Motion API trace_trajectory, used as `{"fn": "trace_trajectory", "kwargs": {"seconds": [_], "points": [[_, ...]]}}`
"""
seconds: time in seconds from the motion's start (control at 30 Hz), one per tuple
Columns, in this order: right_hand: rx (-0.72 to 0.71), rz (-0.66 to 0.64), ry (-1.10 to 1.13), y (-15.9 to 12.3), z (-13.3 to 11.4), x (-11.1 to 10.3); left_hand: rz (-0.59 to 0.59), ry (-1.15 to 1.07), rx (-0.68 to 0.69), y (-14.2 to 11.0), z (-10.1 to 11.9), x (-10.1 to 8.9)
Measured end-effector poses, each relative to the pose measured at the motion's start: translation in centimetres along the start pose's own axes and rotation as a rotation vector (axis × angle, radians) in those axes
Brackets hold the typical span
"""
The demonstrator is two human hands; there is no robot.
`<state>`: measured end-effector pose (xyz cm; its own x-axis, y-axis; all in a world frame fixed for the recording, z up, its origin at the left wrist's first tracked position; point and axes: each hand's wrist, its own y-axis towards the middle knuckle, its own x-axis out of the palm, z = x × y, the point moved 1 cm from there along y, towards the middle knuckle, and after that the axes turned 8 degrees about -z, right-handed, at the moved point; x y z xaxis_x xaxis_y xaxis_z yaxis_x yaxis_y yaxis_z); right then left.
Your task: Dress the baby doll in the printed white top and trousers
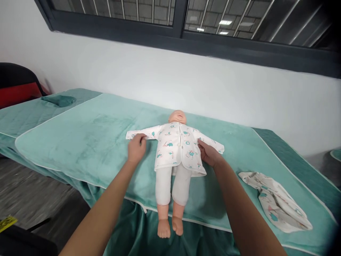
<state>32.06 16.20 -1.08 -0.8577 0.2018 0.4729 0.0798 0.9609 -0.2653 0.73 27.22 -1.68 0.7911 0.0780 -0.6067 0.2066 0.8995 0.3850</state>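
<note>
A baby doll (178, 116) lies on its back, head toward the wall and bare feet over the bed's near edge. It wears a white printed baby jacket (168, 149), its front edges meeting at the middle and both sleeves spread outward, over white leg coverings. My left hand (136, 146) is closed with its fingertips on the sleeve at the left of the view. At the other side, my right hand (209, 153) pinches the jacket just below the armpit; part of its grip is hidden by the fingers.
Crumpled printed baby clothing (277, 202) lies to the right on the green bed cover (80, 142). A white wall (213, 85) with a barred window runs behind the bed. At far left is a red and black chair (20, 94); a black object with a yellow label sits lower left.
</note>
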Motion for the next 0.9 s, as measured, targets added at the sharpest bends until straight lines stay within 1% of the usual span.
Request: {"fn": "trace_trajectory", "kwargs": {"seconds": [0.07, 0.13, 0.23, 0.4, 0.57, 0.67, 0.8, 0.9], "points": [[0.023, -0.043, 0.034, 0.3, -0.2, 0.4, -0.16, -0.154, -0.06, -0.6, 1.4, 1.6], [0.043, -0.06, 0.042, 0.5, -0.2, 0.7, -0.223, -0.254, -0.105, -0.9, 2.6, 2.8], [0.051, -0.068, 0.062, 0.8, 0.1, 0.9, -0.221, -0.398, -0.164, -0.6, 3.3, 3.7], [-0.014, -0.128, 0.15, 1.5, 0.7, 1.0, -0.239, -0.648, -0.257, 0.8, 3.1, 4.3], [-0.073, -0.227, 0.184, 2.6, -0.1, 1.2, -0.21, -0.847, -0.287, 3.1, 3.8, 5.6], [-0.114, -0.253, 0.179, 4.2, -1.0, 1.0, -0.203, -0.925, -0.314, 5.1, 4.4, 6.5], [-0.116, -0.228, 0.184, 7.3, -2.3, 0.3, -0.254, -1.121, -0.293, 7.4, 5.0, 7.9], [-0.121, -0.217, 0.18, 9.6, -3.3, -0.2, -0.246, -1.254, -0.31, 8.7, 4.9, 9.0]]}}
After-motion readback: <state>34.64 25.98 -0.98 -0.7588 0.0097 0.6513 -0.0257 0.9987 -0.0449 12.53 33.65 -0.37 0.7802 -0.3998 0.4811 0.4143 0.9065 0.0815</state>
